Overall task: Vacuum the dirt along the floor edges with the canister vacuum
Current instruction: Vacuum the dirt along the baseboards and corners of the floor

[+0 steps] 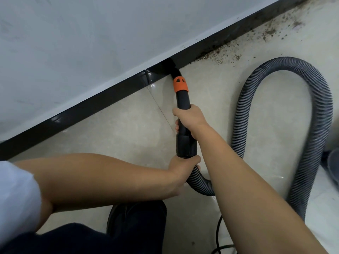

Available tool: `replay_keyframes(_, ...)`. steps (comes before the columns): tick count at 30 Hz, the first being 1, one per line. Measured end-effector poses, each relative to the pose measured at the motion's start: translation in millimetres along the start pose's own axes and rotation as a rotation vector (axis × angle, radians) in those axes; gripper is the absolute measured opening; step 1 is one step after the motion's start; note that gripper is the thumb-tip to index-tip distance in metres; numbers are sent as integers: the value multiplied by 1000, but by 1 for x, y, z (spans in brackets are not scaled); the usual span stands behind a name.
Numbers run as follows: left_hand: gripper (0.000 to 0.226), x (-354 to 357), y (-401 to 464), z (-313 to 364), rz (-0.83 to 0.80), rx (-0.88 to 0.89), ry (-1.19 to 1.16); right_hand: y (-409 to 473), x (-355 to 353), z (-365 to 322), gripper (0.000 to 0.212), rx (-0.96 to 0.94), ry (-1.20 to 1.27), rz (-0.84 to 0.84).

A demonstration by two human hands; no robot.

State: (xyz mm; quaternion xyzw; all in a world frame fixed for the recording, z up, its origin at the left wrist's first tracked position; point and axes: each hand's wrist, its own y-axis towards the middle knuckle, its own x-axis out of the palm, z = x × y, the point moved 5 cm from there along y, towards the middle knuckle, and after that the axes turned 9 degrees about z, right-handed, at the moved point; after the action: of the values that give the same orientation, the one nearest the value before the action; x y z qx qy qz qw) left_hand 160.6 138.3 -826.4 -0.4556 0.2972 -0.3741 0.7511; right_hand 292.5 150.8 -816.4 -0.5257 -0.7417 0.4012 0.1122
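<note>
A person's two bare forearms reach into view from the near edge, uncovered from wrist to above the elbow. A short white sleeve [16,195] covers the upper arm at the near left. Dark navy trousers [102,237] fill the near left corner, and a black shoe [114,216] shows just beyond the trouser leg.

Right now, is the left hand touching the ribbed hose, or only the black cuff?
Touching. In the head view the left hand wraps the ribbed hose just under the black cuff; no gap shows.
</note>
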Motion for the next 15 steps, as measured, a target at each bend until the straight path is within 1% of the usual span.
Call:
replay_keyframes(3,16,12,13,8,-60,-5,-58,12,-14,-8,9,-2,24,57)
replay_keyframes(4,16,15,14,13,-81,-17,-56,16,-18,-11,9,-4,30,74)
replay_keyframes(7,26,25,22,23,-151,-45,-25,27,-28,-18,11,-9,54,114)
replay_keyframes(9,23,29,27,30,-185,-52,12,33,-34,-23,13,-13,71,137)
replay_keyframes(13,9,35,31,43,-214,-43,70,43,-43,-29,14,-4,91,164)
replay_keyframes(15,8,38,31,48,-221,-36,81,45,-45,-31,13,1,87,164)
